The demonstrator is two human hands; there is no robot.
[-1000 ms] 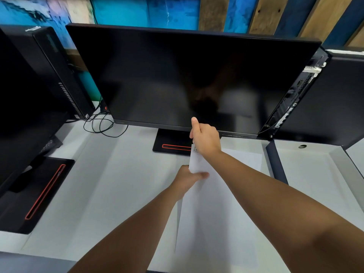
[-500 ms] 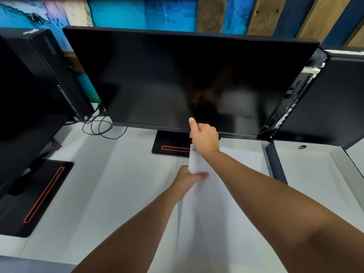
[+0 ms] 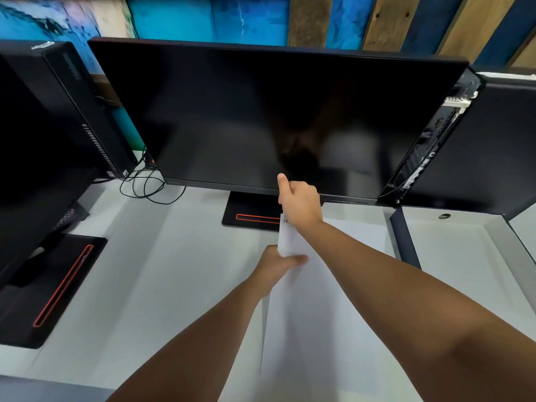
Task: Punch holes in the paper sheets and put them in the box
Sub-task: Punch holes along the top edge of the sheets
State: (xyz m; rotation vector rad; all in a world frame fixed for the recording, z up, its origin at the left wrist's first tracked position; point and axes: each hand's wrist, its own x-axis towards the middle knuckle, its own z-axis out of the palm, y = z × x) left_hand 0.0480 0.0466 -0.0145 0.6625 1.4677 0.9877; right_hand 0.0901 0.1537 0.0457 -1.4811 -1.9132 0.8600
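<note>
A white paper sheet (image 3: pixel 293 242) is lifted above the desk, and my left hand (image 3: pixel 275 266) pinches its left edge with the thumb on top. My right hand (image 3: pixel 300 203) grips a small metal hole punch (image 3: pixel 285 219) at the sheet's far top edge; only a sliver of the punch shows under the fist, and the thumb points up. More white paper (image 3: pixel 333 329) lies flat on the desk under my arms. The box (image 3: pixel 452 250), an open grey tray with a dark left wall, sits to the right of the paper.
A large black monitor (image 3: pixel 261 117) stands right behind my hands, its stand (image 3: pixel 249 216) with a red stripe beside them. A second monitor stand (image 3: pixel 52 285) and a black computer tower (image 3: pixel 72 105) are at the left, with loose cables (image 3: pixel 148 184) on the white desk.
Almost nothing has changed; both hands keep the same hold on the sheet and the punch, and the view has shifted slightly.
</note>
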